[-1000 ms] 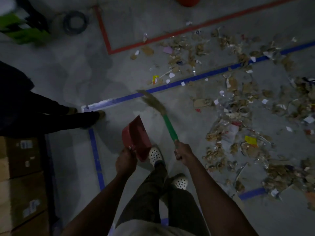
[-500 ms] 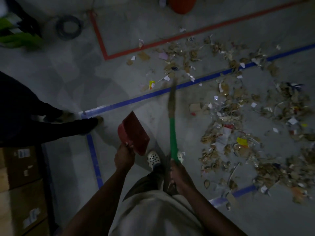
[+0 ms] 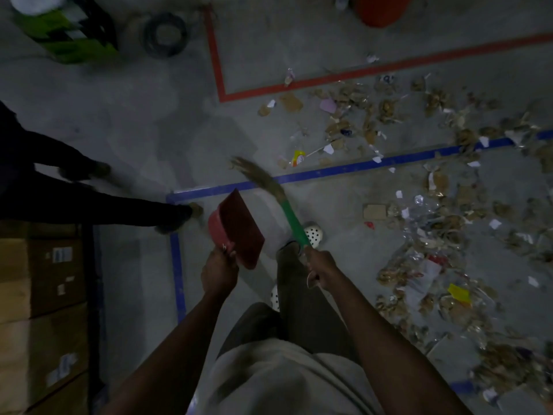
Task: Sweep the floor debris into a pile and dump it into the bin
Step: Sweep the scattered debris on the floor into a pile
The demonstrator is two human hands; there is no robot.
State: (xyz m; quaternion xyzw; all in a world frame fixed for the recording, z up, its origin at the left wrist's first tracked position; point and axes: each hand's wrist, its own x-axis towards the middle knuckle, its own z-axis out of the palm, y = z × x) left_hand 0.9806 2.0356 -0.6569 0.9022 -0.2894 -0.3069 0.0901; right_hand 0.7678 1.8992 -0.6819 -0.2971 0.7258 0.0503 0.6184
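Note:
My left hand grips the handle of a red dustpan, which is lifted off the floor and tilted. My right hand grips the green handle of a short broom. Its straw bristles point up and left over the blue tape line, blurred with motion. Floor debris, brown scraps, paper bits and clear plastic, lies scattered across the right half of the grey floor. An orange-red bin shows partly at the top edge.
Another person's dark legs and shoes stand at the left by the blue tape corner. Cardboard boxes are stacked at the lower left. A green object and a black cable coil lie at the top left. Red tape marks a second zone.
The broom has swung from pointing straight ahead to angling up-left, with my right hand moving right. The view shifted so the debris sits further right. The dustpan stays raised in my left hand.

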